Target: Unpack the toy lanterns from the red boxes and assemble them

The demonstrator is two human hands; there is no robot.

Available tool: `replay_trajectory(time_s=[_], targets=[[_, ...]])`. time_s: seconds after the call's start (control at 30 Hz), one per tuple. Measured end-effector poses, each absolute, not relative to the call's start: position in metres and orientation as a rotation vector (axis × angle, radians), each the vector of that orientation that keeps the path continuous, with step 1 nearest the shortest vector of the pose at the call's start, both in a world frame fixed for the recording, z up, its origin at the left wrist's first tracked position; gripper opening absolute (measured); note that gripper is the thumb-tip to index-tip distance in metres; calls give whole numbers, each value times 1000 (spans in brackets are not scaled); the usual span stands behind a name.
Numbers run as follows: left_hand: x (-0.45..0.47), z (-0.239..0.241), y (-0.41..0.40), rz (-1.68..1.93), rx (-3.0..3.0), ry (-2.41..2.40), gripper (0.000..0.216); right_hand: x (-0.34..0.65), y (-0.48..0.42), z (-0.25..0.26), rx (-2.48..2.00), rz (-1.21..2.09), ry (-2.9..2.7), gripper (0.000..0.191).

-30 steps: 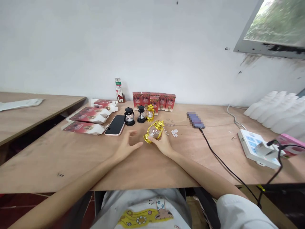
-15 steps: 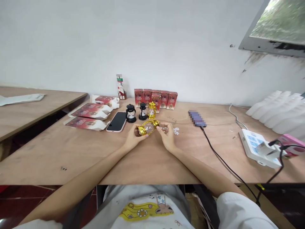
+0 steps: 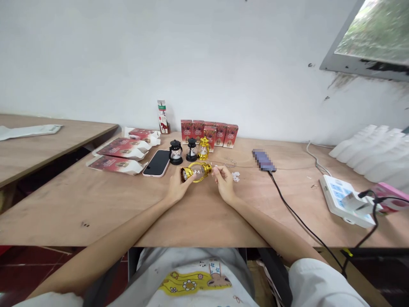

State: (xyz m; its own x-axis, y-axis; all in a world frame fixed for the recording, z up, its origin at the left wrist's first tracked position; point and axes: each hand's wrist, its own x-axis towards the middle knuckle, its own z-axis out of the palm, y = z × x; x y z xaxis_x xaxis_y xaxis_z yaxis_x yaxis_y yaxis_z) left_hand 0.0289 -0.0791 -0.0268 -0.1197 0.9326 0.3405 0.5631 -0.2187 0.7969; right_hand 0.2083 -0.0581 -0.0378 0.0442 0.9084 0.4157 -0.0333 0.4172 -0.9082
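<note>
A small gold toy lantern (image 3: 197,171) lies on its side between my two hands, just above the wooden table (image 3: 96,204). My left hand (image 3: 177,188) grips its base end with the fingers curled around it. At the lantern's top end my right hand (image 3: 223,182) has its fingers pinched together, holding something small that I cannot make out. Two black lanterns (image 3: 175,152) and a second gold lantern (image 3: 203,149) stand upright just behind. A few small white pieces (image 3: 235,176) lie to the right of my right hand.
A phone (image 3: 156,163) lies face up left of the lanterns, beside flat red cartons (image 3: 115,164). Red boxes (image 3: 209,131) line the wall. A blurred device (image 3: 263,160) with a black cable (image 3: 297,217), a white power strip (image 3: 345,198) and stacked white containers (image 3: 373,153) sit on the right.
My left hand reached in and took hold of the gold lantern's base. The lantern tipped from tilted to lying sideways, and my right hand shifted to its top end.
</note>
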Motion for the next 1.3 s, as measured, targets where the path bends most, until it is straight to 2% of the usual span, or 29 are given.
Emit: replay_trajectory(time_s=[0.27, 0.43, 0.6, 0.77, 1.0, 1.3], targets=[[35, -18, -92, 1209, 1891, 1916, 42, 208, -63, -38, -993, 706, -1409, 27], [35, -18, -92, 1272, 1903, 1824, 39, 208, -70, -33, -964, 665, -1487, 25], [29, -21, -85, 1472, 1796, 1487, 33, 215, -57, -29, -958, 744, -1170, 31], [27, -21, -85, 1431, 1712, 1249, 33, 219, -46, -33, -961, 962, -1192, 29], [31, -16, -90, 1308, 1785, 1275, 31, 213, -47, -43, -1014, 1134, -1295, 19], [26, -22, -76, 1423, 1789, 1519, 34, 210, -52, -38, -914, 983, -1314, 31]])
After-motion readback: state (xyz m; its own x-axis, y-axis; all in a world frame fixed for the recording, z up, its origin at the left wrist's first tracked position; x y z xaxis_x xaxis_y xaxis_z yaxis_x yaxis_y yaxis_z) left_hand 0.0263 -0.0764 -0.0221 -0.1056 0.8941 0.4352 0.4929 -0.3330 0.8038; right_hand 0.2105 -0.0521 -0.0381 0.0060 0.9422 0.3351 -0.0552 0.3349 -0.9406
